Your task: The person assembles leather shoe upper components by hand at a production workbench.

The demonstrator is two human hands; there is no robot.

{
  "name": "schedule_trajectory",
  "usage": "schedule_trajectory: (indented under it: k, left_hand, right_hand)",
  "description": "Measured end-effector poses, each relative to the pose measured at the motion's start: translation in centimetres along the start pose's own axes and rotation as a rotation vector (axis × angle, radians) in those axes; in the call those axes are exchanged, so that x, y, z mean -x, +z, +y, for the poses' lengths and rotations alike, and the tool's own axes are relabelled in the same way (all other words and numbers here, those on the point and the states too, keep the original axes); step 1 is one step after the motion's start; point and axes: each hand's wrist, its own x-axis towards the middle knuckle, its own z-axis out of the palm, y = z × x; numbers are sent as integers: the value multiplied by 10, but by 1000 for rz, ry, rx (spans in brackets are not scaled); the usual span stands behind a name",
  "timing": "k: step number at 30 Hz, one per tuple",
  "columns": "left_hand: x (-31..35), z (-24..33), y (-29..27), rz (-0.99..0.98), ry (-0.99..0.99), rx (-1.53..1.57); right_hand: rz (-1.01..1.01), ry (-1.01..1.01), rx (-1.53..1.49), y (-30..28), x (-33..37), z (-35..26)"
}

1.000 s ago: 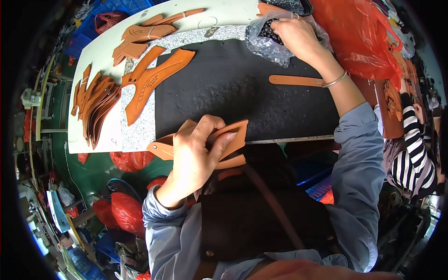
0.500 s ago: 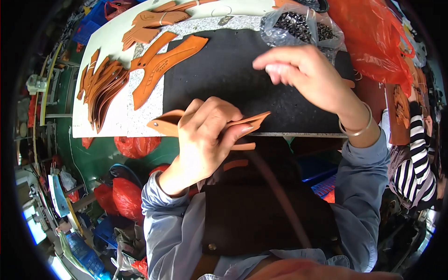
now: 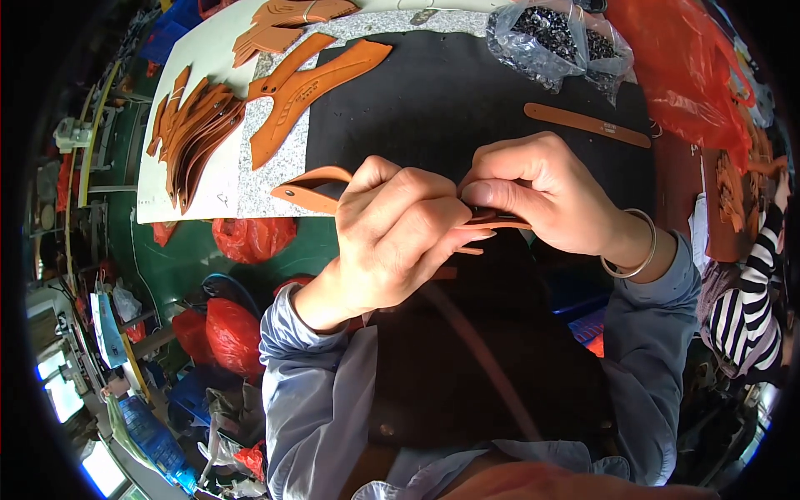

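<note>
My left hand [image 3: 387, 233] is closed around a folded tan leather piece [image 3: 308, 198] above the table's near edge. A looped end with a small dark rivet-like dot sticks out to the left. At the other end of the leather, the thumb and forefinger of my right hand [image 3: 546, 196] are pinched together, touching it close to my left fingertips. Whether something small sits in that pinch is hidden. Beyond my hands lies a black mat [image 3: 400, 108], with a slim tan leather strip [image 3: 583, 123] on its right part.
Flat forked leather pieces [image 3: 304, 92] and a fanned leather stack [image 3: 196, 142] lie to the left; a banded bundle [image 3: 287, 25] is behind them. A clear bag of small dark shiny parts [image 3: 542, 37] and a red plastic bag [image 3: 667, 67] stand far right. Someone in striped sleeves [image 3: 746, 308] is at right.
My right hand has come down and left from over the mat to the leather piece, its fingers now pinched. The strip on the mat, mostly covered before, is now visible. The view has shifted slightly.
</note>
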Motion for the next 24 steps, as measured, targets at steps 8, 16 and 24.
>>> schedule_trajectory:
  k: [8, 16, 24]
  left_hand:
    - [1, 5, -1, -31, -254, 139]
    - [6, 4, -5, 17, -359, 269]
    - [-11, -27, -48, -43, -107, -15]
  right_hand:
    - [57, -217, 165, 2, 9, -4]
    - [167, -364, 491, 22, 3, -9]
    - [136, -294, 513, 19, -14, -24]
